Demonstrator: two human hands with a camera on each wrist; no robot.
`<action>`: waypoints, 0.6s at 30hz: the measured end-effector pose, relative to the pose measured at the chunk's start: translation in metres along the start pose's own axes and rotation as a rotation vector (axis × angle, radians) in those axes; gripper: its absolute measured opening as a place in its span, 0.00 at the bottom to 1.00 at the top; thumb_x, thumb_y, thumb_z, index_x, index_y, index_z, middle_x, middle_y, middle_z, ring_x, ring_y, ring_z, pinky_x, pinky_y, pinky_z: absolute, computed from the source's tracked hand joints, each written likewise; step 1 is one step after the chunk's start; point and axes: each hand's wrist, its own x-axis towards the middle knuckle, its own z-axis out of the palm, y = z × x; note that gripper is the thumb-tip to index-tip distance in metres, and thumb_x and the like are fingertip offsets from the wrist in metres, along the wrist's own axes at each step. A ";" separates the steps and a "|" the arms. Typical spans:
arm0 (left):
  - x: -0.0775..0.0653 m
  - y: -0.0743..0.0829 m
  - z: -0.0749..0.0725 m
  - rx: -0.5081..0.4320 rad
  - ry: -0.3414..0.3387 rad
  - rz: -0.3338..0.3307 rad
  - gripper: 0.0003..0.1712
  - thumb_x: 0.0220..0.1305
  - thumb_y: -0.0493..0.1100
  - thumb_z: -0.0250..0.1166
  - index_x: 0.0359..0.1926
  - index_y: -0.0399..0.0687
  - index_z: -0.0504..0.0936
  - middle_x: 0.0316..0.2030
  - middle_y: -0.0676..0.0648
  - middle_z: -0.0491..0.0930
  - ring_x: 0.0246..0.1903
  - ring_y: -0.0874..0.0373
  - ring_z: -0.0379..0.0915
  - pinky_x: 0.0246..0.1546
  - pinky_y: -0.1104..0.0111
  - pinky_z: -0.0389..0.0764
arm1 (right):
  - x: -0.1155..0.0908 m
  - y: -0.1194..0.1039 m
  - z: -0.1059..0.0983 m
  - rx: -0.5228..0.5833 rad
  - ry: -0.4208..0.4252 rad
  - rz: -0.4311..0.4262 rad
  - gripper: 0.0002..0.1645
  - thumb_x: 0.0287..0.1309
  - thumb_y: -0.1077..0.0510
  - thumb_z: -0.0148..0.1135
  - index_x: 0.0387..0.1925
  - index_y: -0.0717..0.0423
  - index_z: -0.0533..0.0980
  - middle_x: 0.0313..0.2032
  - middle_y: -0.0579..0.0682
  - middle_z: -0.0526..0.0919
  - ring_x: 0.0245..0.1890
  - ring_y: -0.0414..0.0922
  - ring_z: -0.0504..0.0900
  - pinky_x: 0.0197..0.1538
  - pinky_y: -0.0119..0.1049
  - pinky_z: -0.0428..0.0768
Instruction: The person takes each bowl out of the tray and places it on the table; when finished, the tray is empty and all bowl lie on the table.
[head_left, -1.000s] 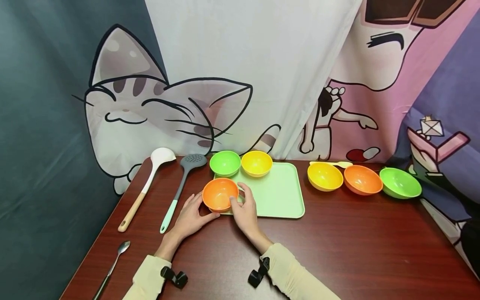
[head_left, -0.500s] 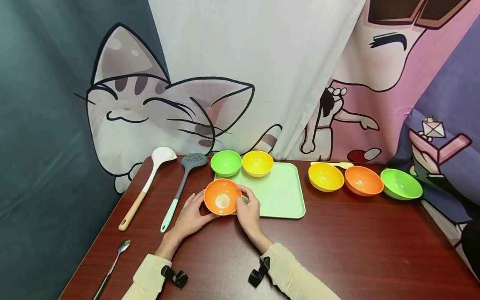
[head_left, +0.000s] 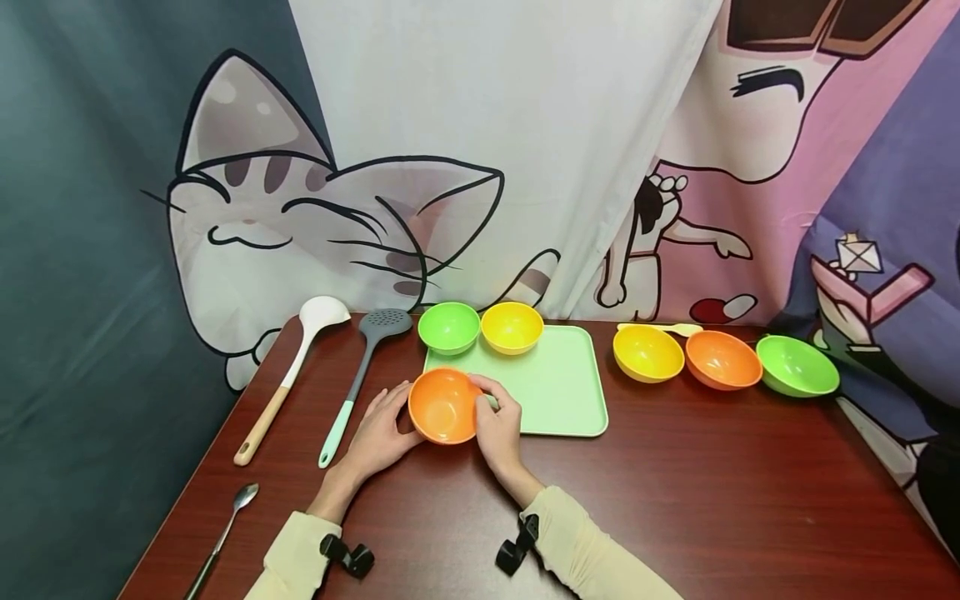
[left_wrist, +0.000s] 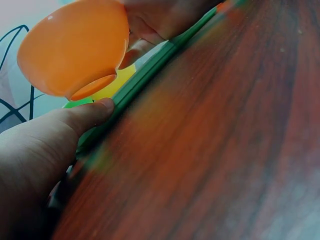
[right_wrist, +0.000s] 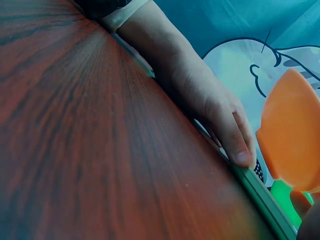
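My right hand (head_left: 498, 425) pinches the right rim of an orange bowl (head_left: 444, 408), held up over the front left part of a light green tray (head_left: 562, 383). In the left wrist view the bowl (left_wrist: 75, 47) hangs tilted, its foot clear of the tray. Just left of the bowl, my left hand (head_left: 378, 437) lies at the tray's front left corner. Its thumb (right_wrist: 242, 157) touches the tray edge in the right wrist view, with a gap to the bowl. A green bowl (head_left: 448, 329) and a yellow bowl (head_left: 512, 329) sit along the tray's back edge.
On the left lie a white ladle (head_left: 322, 310), a grey slotted turner (head_left: 384, 323) and a small metal spoon (head_left: 243, 497). A yellow bowl (head_left: 648, 354), an orange bowl (head_left: 723, 361) and a green bowl (head_left: 798, 367) stand in a row at right, with a pale utensil (head_left: 681, 329) behind.
The orange bowl has risen and come slightly toward me in my right hand, tipping a little. My left hand has stayed nearly in place.
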 end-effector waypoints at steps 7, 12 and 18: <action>0.000 -0.001 0.000 -0.017 0.013 0.018 0.46 0.52 0.54 0.76 0.70 0.45 0.70 0.67 0.39 0.72 0.72 0.43 0.61 0.75 0.46 0.54 | -0.002 -0.001 -0.002 -0.001 -0.052 -0.013 0.20 0.59 0.75 0.50 0.48 0.68 0.82 0.48 0.62 0.86 0.26 0.41 0.76 0.30 0.24 0.76; -0.002 -0.001 0.001 -0.025 0.020 0.028 0.43 0.52 0.53 0.76 0.68 0.46 0.72 0.66 0.41 0.73 0.72 0.43 0.62 0.75 0.44 0.54 | -0.005 -0.003 -0.006 -0.012 -0.080 -0.007 0.20 0.60 0.75 0.50 0.48 0.67 0.83 0.48 0.61 0.86 0.36 0.47 0.81 0.38 0.27 0.81; 0.001 0.001 0.002 -0.025 0.020 0.021 0.42 0.53 0.53 0.75 0.67 0.46 0.72 0.65 0.43 0.74 0.72 0.44 0.62 0.75 0.46 0.53 | -0.005 0.002 -0.013 -0.015 -0.065 -0.027 0.20 0.60 0.76 0.50 0.47 0.66 0.83 0.48 0.60 0.87 0.45 0.51 0.84 0.42 0.26 0.82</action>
